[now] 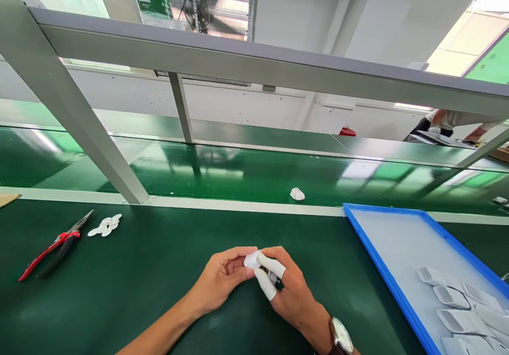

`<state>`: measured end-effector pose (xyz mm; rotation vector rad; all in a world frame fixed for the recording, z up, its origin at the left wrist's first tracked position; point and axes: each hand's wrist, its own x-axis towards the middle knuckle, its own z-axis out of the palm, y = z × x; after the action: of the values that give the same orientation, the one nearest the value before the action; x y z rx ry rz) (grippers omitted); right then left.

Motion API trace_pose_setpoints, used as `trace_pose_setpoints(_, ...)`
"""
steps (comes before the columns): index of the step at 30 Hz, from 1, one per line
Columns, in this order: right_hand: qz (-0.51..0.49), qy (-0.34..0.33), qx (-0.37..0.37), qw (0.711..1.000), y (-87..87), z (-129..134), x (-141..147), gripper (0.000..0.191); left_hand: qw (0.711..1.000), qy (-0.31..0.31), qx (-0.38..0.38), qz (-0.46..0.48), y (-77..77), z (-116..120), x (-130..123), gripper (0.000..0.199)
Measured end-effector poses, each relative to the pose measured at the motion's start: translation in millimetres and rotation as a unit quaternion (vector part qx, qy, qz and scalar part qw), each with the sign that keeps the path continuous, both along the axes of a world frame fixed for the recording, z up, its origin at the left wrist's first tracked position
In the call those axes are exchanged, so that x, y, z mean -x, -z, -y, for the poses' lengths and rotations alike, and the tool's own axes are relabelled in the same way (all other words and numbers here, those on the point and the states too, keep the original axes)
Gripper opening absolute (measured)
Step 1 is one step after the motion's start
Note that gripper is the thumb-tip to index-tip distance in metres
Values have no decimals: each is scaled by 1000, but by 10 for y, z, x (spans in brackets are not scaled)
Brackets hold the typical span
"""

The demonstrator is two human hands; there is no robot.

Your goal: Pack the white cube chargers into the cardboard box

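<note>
Mid-fitting over the green bench (151,270): small white part (252,260) pinched between left hand (222,280) and cot-covered fingers (270,266) of right hand (292,294), both closed on it; probably calling next for steady pressing, then the blue tray (382,270).

the one camera is sitting on the person's head, looking forward and slightly down across the green worktable (139,270). it is staying close to the hands and also taking in the conveyor belt (254,177) behind.
</note>
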<state>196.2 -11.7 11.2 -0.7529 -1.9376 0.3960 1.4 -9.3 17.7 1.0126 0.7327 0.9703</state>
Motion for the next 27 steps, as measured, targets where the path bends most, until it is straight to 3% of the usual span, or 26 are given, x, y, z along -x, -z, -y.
trace_pose_setpoints(3,-31,16,50,998,56,-4,-19,37,1000,6,-19,-9,48,3,-21,38)
trace_pose_setpoints(6,-84,30,162,983,97,-15,-24,24,987,-57,-132,-75,120,13,-42,41)
trace_pose_setpoints(10,-169,-45,372,912,92,-38,-1,28,894,-166,-344,-234,180,38,-53,37)
trace_pose_setpoints(12,-207,-81,439,870,90,-48,17,31,857,-173,-399,-276,189,49,-51,36)
trace_pose_setpoints(15,-252,-99,476,837,105,-62,36,33,832,-169,-432,-304,194,49,-39,40)
trace_pose_setpoints(17,-242,-91,472,843,117,-70,45,36,822,-162,-444,-317,194,42,-27,39)
trace_pose_setpoints(19,-179,-62,431,882,121,-71,55,36,806,-157,-457,-342,194,41,-16,36)
trace_pose_setpoints(22,-38,7,299,953,119,-60,67,26,757,-150,-491,-404,203,53,-13,37)
trace_pose_setpoints(24,29,35,197,979,124,-62,50,20,736,-130,-501,-437,209,27,-9,42)
trace_pose_setpoints(27,60,68,59,994,151,-119,-38,24,750,-90,-458,-469,178,-200,46,43)
